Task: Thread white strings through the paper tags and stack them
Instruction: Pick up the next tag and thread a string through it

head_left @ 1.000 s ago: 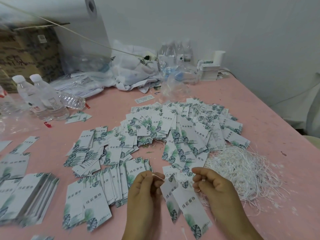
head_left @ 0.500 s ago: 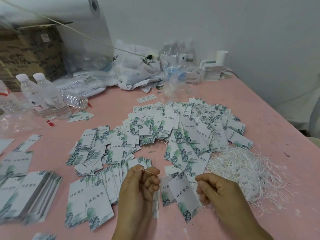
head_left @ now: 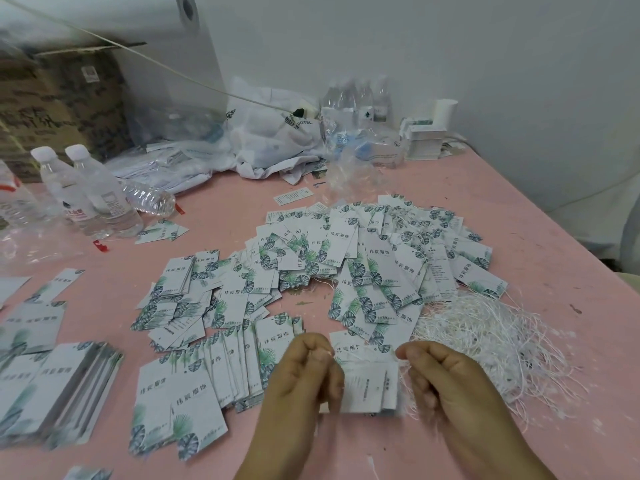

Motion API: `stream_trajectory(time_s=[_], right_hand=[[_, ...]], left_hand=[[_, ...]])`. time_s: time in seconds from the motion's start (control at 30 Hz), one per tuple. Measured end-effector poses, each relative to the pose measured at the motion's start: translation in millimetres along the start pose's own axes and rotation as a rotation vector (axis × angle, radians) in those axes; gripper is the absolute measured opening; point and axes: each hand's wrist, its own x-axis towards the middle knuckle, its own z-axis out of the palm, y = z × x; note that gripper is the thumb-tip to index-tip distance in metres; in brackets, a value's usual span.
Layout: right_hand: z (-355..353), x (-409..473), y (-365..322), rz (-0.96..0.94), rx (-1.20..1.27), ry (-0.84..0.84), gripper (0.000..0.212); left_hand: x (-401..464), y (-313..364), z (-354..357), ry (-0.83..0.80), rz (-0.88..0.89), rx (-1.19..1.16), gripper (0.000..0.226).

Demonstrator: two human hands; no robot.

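Left of the held tag (head_left: 367, 386), stacked tags (head_left: 194, 386) lie fanned on the pink table (head_left: 519, 220). The left hand (head_left: 304, 372) and right hand (head_left: 446, 379) pinch its string (head_left: 363, 355) with curled fingers; loose strings (head_left: 485, 341) lie right.

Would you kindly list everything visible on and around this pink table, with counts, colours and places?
paper tags: too many to count, white with green leaf print, spread over the table's middle
held tags: a few, white, hanging between the two hands
stacked tags: one pile, white and green, near left edge
white strings: one loose heap, right of the hands
water bottles: at least three upright and one lying, clear with white caps, far left
plastic bags: a crumpled pile, white and clear, at the back
cardboard box: one, brown, back left
table: one, pink
left hand: fingers curled, pinching the string's end
right hand: fingers curled, pinching the string's other end
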Motion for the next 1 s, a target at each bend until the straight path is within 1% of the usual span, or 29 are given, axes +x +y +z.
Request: stream_trajectory(time_s=[0.03,0.07,0.13,0.2,0.23,0.27,0.37,0.47,0.53,0.6,0.63,0.7,0.8,0.9,0.93,1.0], right_hand=[[-2.3,0.8,-1.1,0.0,0.018,0.011,0.016],[-4.2,1.7,-0.7,0.005,0.028,0.008,0.019],[-6.5,2.4,-2.1,0.018,0.022,-0.004,0.031],[-6.1,0.6,-4.2,0.012,0.004,-0.02,0.035],[-5.1,-0.8,-5.3,0.003,-0.01,-0.029,0.032],[-4.1,-2.0,-6.2,-0.008,-0.023,-0.038,0.028],[1.9,-4.5,-8.9,0.01,-0.02,-0.052,0.015],[6.4,-5.0,-10.5,0.075,-0.004,-0.037,0.009],[7.2,-5.7,-10.4,0.069,-0.058,-0.047,0.006],[5.8,-5.5,-8.7,0.026,-0.166,-0.054,0.009],[5.6,-5.3,-7.9,0.01,-0.214,-0.052,0.01],[5.9,-5.3,-5.5,0.008,-0.225,-0.04,0.013],[10.0,-5.2,-1.7,0.044,-0.087,-0.057,0.026],[11.2,-1.8,-1.6,0.146,0.217,-0.113,0.027],[10.2,-1.0,-2.6,0.171,0.284,-0.133,0.027],[7.5,-1.0,-4.9,0.182,0.315,-0.167,0.028]], left_hand=[[-1.2,-4.9,1.8,-0.018,0.015,0.104,0.014],[-2.3,-8.0,3.5,-0.031,0.017,0.152,0.013],[-3.5,-12.3,7.0,-0.034,-0.002,0.147,0.017],[-4.4,-14.3,9.5,-0.026,-0.04,0.089,0.013],[-5.0,-14.8,10.2,-0.03,-0.06,0.057,0.007],[-5.3,-15.1,10.8,-0.029,-0.076,0.038,0.007],[-4.4,-18.3,8.6,-0.035,-0.061,0.049,0.026],[-2.3,-21.6,7.7,-0.023,-0.052,0.042,0.028],[-1.9,-23.9,7.2,-0.015,-0.047,0.045,0.023],[-2.5,-25.1,7.2,-0.022,-0.043,0.047,0.015],[-3.0,-25.0,7.2,-0.026,-0.04,0.054,0.015],[-3.3,-24.7,7.8,-0.029,-0.027,0.074,0.017],[-3.5,-23.9,8.7,-0.024,0.0,0.13,0.016],[-4.1,-23.4,9.2,-0.011,0.029,0.198,0.014],[-4.1,-23.0,9.4,-0.003,0.033,0.205,0.013],[-3.7,-22.5,9.3,0.021,0.031,0.195,0.011]])
